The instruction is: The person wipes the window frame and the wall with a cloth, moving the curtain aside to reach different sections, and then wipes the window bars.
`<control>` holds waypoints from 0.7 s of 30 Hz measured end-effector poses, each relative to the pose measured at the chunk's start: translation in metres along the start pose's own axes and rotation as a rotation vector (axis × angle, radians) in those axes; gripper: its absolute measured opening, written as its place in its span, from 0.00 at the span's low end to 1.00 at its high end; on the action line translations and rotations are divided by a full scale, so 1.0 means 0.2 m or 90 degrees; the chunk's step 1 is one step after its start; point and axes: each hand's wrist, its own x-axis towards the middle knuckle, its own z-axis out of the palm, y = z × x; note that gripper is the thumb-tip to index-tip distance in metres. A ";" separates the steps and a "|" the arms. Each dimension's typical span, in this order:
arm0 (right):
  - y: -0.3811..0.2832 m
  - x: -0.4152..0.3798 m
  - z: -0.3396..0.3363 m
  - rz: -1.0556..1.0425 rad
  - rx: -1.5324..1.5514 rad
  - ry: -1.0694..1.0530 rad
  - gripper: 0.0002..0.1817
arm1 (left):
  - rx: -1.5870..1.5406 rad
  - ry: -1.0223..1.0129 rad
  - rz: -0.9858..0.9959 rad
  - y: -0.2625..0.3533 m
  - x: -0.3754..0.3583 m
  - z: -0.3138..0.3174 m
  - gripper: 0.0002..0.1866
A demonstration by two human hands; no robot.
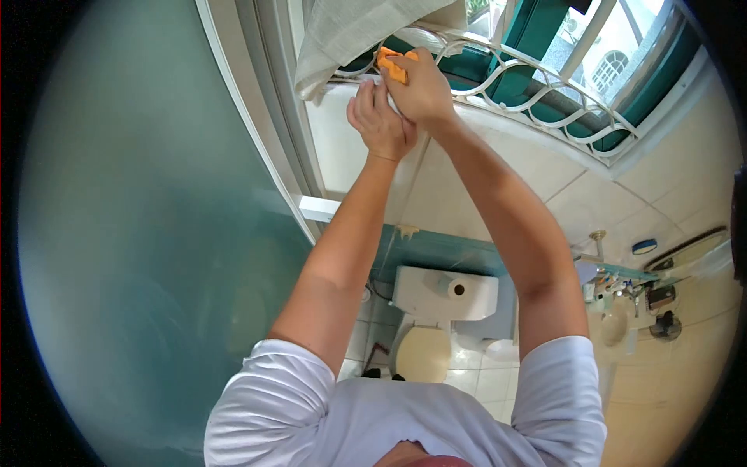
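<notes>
My right hand (422, 89) is closed around a crumpled orange cloth (394, 64) at the left end of the white window grille (498, 74). Just below and to its left is my left hand (381, 123), its fingers extended upward against the pale tiled wall under the window. The two hands touch or overlap near the wrist and thumb. Something white shows between them, too covered to make out. A light grey curtain (350, 35) hangs just above my hands, its lower edge close to the cloth.
A large frosted glass panel (156, 233) fills the left side. Below my arms are a toilet tank (412, 289) with a paper roll (457, 289) on it and a closed toilet lid (422, 354). At right, a washbasin (614, 327) stands beside small toiletries. The green-framed window (537, 39) is above.
</notes>
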 end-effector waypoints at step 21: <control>-0.29 0.15 0.14 -0.105 -0.158 -0.204 0.10 | -0.458 -0.008 -0.296 0.00 -0.06 0.06 0.28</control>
